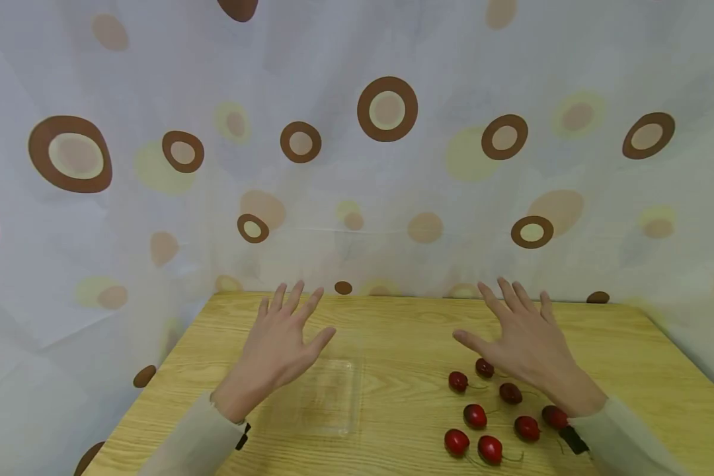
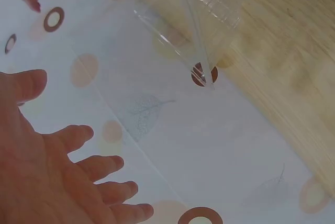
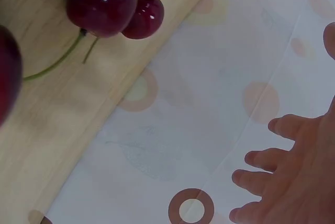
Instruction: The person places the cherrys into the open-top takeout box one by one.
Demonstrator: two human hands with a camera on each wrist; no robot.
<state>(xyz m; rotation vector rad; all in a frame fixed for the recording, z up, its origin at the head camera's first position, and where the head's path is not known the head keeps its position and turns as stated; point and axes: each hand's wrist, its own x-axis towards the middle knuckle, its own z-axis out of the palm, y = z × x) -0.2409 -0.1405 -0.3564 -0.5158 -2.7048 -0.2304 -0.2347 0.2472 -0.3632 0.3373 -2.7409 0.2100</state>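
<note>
Both hands are held out above the table with fingers spread and nothing in them. The left hand (image 1: 279,347) hovers over and beside a clear plastic container (image 1: 350,396), whose left part it and the sleeve hide. In the left wrist view the container's see-through walls (image 2: 214,4) show at the top. To the right, the right hand (image 1: 526,344) is above a loose group of several dark red cherries (image 1: 475,416) with thin stems. The right forearm partly covers one cherry (image 1: 555,416). The right wrist view shows cherries (image 3: 102,4) close to the camera, apart from the fingers.
A wood-grain table (image 1: 404,357) carries everything. Behind it and at the sides hangs a white cloth (image 1: 333,185) with brown rings and pale spots, meeting the table's far edge. Dark bands (image 1: 573,439) show at the cuffs of the light sleeves.
</note>
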